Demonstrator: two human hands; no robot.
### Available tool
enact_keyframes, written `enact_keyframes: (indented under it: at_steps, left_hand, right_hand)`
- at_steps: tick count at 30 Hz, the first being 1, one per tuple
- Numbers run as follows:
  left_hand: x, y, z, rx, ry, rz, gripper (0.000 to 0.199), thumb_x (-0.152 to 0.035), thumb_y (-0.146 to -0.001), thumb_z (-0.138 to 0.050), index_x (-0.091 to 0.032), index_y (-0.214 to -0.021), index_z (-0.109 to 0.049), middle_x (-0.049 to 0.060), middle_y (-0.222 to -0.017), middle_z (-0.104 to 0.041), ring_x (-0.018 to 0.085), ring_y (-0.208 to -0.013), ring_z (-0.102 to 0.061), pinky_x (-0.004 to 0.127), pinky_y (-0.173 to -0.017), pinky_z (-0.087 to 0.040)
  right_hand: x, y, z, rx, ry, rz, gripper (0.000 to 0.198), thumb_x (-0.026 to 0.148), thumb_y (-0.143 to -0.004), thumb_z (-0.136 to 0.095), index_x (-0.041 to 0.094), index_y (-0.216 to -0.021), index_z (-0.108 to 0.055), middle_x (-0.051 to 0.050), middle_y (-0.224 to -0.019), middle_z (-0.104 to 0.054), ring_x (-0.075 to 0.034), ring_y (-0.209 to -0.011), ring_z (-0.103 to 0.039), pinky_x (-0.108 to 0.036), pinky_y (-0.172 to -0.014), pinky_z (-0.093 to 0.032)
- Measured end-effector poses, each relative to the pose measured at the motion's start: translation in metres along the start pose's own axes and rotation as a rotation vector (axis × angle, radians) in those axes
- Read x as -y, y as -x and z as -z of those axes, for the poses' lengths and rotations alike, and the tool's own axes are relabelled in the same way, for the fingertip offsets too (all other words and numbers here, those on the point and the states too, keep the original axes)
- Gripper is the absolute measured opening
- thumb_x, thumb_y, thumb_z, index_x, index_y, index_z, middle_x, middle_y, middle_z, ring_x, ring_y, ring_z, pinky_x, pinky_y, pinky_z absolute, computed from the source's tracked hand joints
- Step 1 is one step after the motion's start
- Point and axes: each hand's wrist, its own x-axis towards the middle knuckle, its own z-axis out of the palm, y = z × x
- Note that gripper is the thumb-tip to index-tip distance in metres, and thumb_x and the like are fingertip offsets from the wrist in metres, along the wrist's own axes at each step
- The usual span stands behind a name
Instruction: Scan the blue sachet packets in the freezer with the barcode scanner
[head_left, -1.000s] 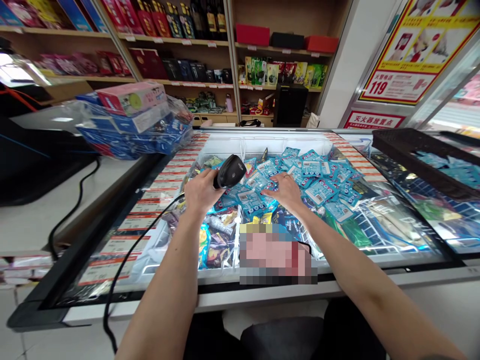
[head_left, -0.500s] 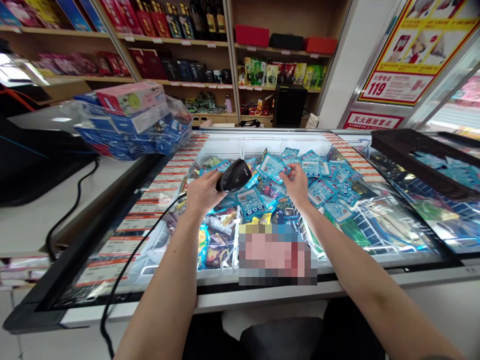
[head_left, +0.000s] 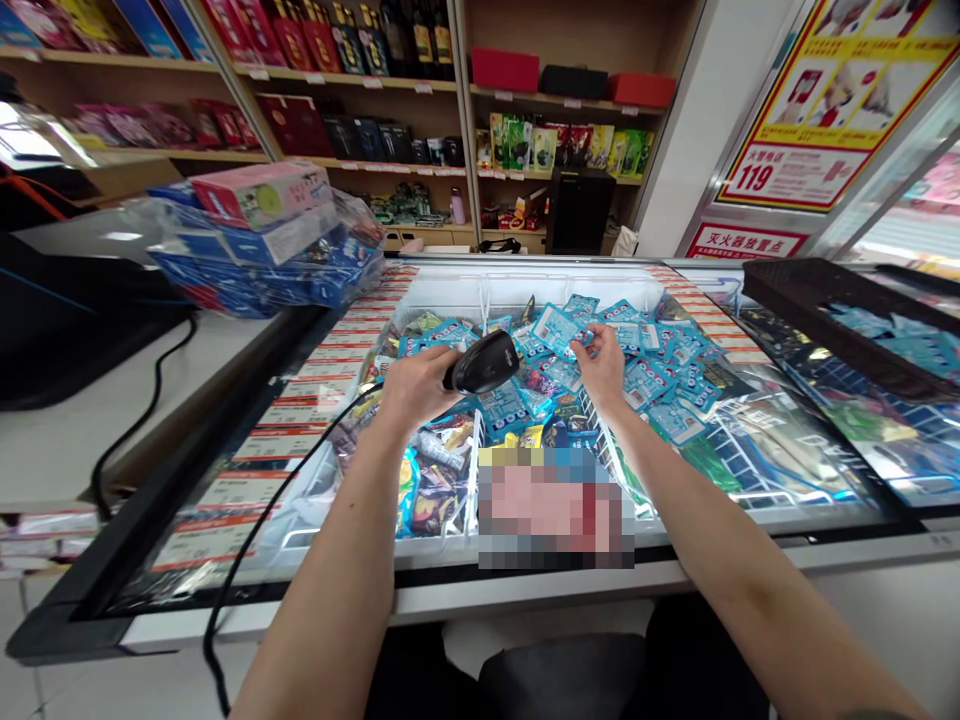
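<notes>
My left hand (head_left: 420, 388) is closed round the handle of a black barcode scanner (head_left: 486, 362), whose head points right; a cable trails from it to the lower left. Between the thumb and fingers of my right hand (head_left: 602, 362) is the edge of a blue packet (head_left: 556, 330), held tilted just right of the scanner, its printed side up. Beneath both hands lies a heap of similar blue packets (head_left: 651, 382), spread on top of the chest freezer (head_left: 262, 470). Other wrapped goods (head_left: 442, 450) show in white wire baskets at the near side.
Plastic-wrapped boxes (head_left: 262, 230) stand at the left corner. On the right sits a dark tray (head_left: 847, 320) with more blue packets. The scanner cable (head_left: 277, 490) crosses the freezer's left side. Stocked shelves (head_left: 360, 80) line the back wall. A blurred patch hides part of the near edge.
The scanner in my left hand has shifted slightly right and tilted a little. My right hand has moved the blue packet slightly right.
</notes>
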Motion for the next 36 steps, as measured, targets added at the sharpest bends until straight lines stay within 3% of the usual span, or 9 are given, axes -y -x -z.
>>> enact_keyframes:
  at_steps: [17,22,27,31,36]
  left_hand:
    - [-0.003,0.0,-0.001,0.017,0.011,-0.012,0.022,-0.03,-0.076,-0.054,-0.025,-0.094,-0.066,0.002,-0.092,-0.069,0.02,-0.08,-0.063,0.028,-0.061,-0.039]
    - [0.001,0.0,-0.003,-0.022,0.003,0.013,0.027,-0.032,-0.077,-0.055,-0.026,-0.1,-0.066,0.002,-0.096,-0.07,0.022,-0.084,-0.064,0.028,-0.059,-0.038]
    - [0.002,-0.001,-0.005,-0.066,-0.029,0.071,0.026,-0.031,-0.076,-0.056,-0.026,-0.099,-0.066,0.003,-0.095,-0.07,0.023,-0.086,-0.064,0.029,-0.059,-0.037]
    - [0.001,-0.001,-0.006,-0.075,-0.082,0.112,0.027,-0.032,-0.078,-0.054,-0.025,-0.101,-0.066,0.003,-0.098,-0.07,0.023,-0.092,-0.064,0.028,-0.061,-0.038]
    - [0.003,-0.001,-0.006,-0.09,-0.102,0.133,0.029,-0.033,-0.078,-0.055,-0.024,-0.103,-0.066,0.005,-0.097,-0.07,0.023,-0.092,-0.064,0.029,-0.061,-0.039]
  right_hand:
    - [0.0,0.0,0.001,-0.016,0.015,0.01,0.032,0.04,-0.086,-0.051,0.018,-0.11,-0.048,-0.005,-0.085,-0.063,-0.019,-0.073,-0.059,-0.032,-0.07,-0.046]
    - [-0.001,-0.003,0.007,-0.053,-0.013,0.015,0.042,0.041,-0.088,-0.048,0.017,-0.121,-0.043,0.0,-0.072,-0.057,-0.019,-0.067,-0.057,-0.033,-0.068,-0.045]
    - [-0.009,-0.014,0.023,-0.124,0.041,0.014,0.038,0.045,-0.089,-0.044,0.018,-0.114,-0.053,0.0,-0.07,-0.054,-0.017,-0.062,-0.051,-0.032,-0.066,-0.044]
    - [-0.019,-0.023,0.034,-0.237,0.068,-0.022,0.04,0.045,-0.09,-0.044,0.016,-0.115,-0.055,-0.005,-0.08,-0.059,-0.018,-0.069,-0.053,-0.035,-0.072,-0.044]
    - [-0.024,-0.028,0.047,-0.32,0.258,-0.076,0.04,0.043,-0.09,-0.044,0.017,-0.118,-0.055,-0.01,-0.094,-0.062,-0.026,-0.099,-0.052,-0.047,-0.093,-0.036]
